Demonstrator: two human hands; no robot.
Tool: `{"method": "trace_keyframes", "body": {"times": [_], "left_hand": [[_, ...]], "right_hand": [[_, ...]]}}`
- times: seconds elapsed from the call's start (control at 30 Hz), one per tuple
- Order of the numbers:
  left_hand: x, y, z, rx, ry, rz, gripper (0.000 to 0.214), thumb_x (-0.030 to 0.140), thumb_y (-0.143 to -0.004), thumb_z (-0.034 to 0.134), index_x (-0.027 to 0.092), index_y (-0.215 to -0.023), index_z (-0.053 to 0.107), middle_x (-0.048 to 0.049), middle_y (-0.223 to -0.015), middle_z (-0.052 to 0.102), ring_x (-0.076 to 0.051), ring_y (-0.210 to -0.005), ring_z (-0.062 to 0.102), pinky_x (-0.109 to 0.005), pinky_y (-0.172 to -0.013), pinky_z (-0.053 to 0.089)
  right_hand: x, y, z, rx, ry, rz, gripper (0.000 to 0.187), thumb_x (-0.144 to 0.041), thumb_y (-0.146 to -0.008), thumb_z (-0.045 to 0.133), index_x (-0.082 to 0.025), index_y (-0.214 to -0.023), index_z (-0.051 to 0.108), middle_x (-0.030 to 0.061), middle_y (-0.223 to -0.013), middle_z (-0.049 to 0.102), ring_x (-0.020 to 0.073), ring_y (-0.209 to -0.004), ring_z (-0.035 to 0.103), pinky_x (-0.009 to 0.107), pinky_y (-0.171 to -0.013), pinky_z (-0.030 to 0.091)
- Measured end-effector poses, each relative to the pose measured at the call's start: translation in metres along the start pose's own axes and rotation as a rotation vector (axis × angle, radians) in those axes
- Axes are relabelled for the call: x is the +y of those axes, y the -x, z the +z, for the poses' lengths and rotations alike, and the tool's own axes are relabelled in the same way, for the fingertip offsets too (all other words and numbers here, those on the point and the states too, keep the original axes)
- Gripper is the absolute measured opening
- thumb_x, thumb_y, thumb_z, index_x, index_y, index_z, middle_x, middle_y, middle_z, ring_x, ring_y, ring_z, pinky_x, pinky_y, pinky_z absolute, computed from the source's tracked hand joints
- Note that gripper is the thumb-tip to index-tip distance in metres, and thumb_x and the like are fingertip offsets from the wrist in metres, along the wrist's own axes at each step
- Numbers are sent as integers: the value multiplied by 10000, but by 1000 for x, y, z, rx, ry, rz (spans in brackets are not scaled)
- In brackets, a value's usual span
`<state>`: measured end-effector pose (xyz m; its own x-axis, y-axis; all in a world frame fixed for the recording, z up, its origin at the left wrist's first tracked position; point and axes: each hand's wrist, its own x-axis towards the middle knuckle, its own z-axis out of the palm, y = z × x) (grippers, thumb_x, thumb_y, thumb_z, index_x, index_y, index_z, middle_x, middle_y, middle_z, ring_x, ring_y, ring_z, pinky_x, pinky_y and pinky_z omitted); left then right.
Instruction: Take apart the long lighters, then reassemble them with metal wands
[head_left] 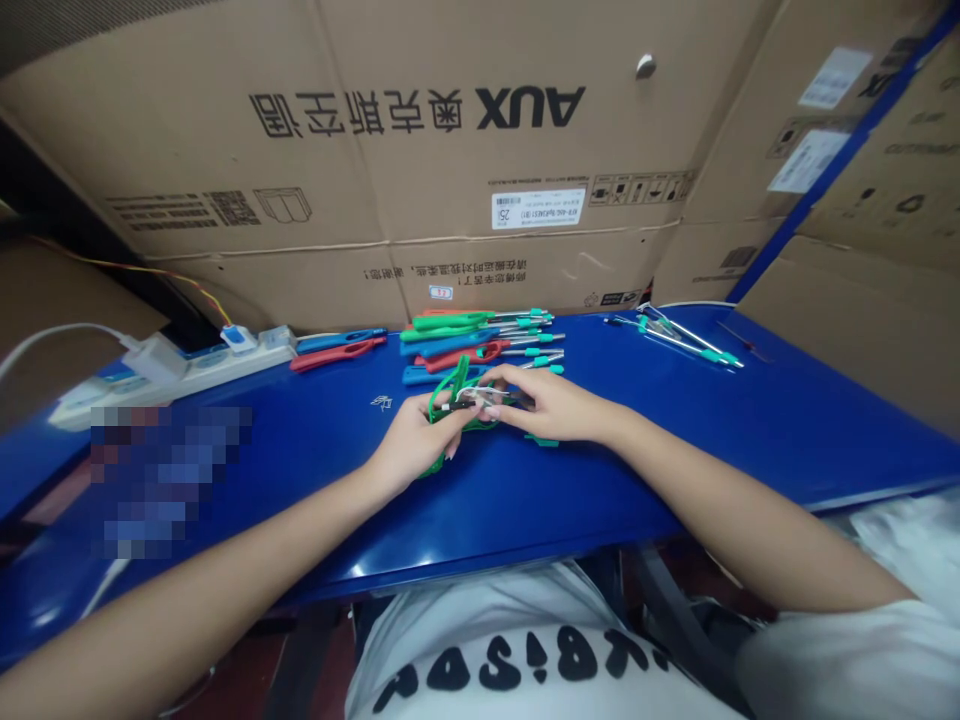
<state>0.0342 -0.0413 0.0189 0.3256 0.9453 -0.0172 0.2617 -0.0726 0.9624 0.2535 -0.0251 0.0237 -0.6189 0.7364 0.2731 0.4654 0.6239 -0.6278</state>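
Note:
My left hand (420, 435) is closed around a green plastic handle (459, 372), whose looped part sticks up past the fingers. A short black piece with a white end (454, 406) shows by its thumb. My right hand (555, 402) meets it from the other side, fingertips pinched on thin white wires (484, 392). The fingers partly hide where these parts meet. Just beyond the hands lies a pile of green (450, 322), blue and red plastic handles with metal rods and teal tips. A teal piece (541, 440) shows under my right hand.
A blue handle (341, 340) and a red handle (337, 355) lie left of the pile. A white power strip (202, 375) with plugs stands at the left. Loose metal rods with teal tips (690, 340) lie at the right. Cardboard (420, 200) walls the blue table (660, 460).

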Motion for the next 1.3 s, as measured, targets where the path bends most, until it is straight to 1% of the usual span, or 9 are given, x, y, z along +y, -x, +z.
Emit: {"method": "trace_keyframes", "body": {"times": [0.2, 0.33, 0.43, 0.53, 0.67, 0.8, 1.0, 1.1, 1.3], "left_hand": [[-1, -1, -5, -121, -182, 72, 323, 446, -843, 639, 142, -914, 723, 61, -433, 526, -95, -366, 444, -206, -435, 362], [-8, -6, -17, 14, -525, 379, 253, 366, -838, 665, 144, -925, 750, -34, -762, 730, -168, -644, 660, -258, -636, 506], [-16, -12, -23, 43, -659, 560, 332, 377, -832, 706, 145, -1068, 743, -99, -1031, 745, -238, -922, 704, -326, -848, 540], [-22, -16, -24, 16, -706, 568, 417, 408, -840, 713, 158, -1173, 713, -110, -1069, 712, -252, -968, 692, -360, -887, 551], [-21, -15, -24, -42, -743, 515, 507, 431, -848, 692, 168, -1281, 660, -104, -1080, 663, -248, -961, 675, -373, -889, 562], [-14, -9, -27, -54, -773, 512, 636, 327, -849, 636, 152, -1448, 516, -128, -1259, 603, -265, -1081, 646, -377, -980, 533], [-18, -7, -31, -145, -809, 495, 793, 193, -891, 510, 205, -1614, 186, -149, -1484, 437, -247, -1151, 621, -341, -977, 533], [-23, -10, -31, -146, -800, 544, 707, 215, -947, 476, 207, -1604, 217, -148, -1464, 452, -252, -1221, 587, -358, -1039, 500], [-21, -15, -32, -114, -740, 658, 502, 315, -993, 496, 206, -1482, 465, -135, -1316, 545, -250, -1174, 608, -389, -1046, 505]], "right_hand": [[-2, 1, -2, -119, -13, -18, 143, -194, -931, 518, -171, -1019, 628, 50, -952, 703, 168, -814, 604, 270, -726, 461], [-2, 8, -23, -217, 173, 128, 144, -193, -901, 534, -180, -989, 647, 29, -875, 703, 147, -713, 568, 248, -655, 397], [-4, 13, -37, -261, 331, 229, 206, -390, -864, 651, -185, -873, 641, 11, -762, 675, 135, -630, 530, 246, -585, 329], [-4, 13, -39, -385, 326, 312, 394, -563, -777, 722, -186, -775, 609, -1, -692, 641, 129, -592, 510, 250, -549, 300], [3, 12, -41, -534, 253, 311, 371, -535, -855, 626, -181, -747, 605, -9, -659, 595, 119, -571, 469, 255, -540, 301], [28, 19, -67, -353, 252, 359, 347, -496, -895, 560, -183, -765, 632, 7, -697, 621, 137, -609, 507, 257, -568, 349], [93, 39, -113, 241, 649, 949, 210, -355, -876, 633, -157, -860, 700, 164, -953, 723, 278, -885, 664, 322, -731, 452], [116, 45, -116, 349, 655, 1099, 260, -344, -895, 629, -120, -1001, 710, 215, -1052, 707, 309, -971, 675, 346, -777, 485], [128, 50, -110, 490, 645, 1182, 505, -392, -857, 685, -102, -1263, 603, 237, -1319, 561, 296, -1044, 657, 371, -855, 522]]}}
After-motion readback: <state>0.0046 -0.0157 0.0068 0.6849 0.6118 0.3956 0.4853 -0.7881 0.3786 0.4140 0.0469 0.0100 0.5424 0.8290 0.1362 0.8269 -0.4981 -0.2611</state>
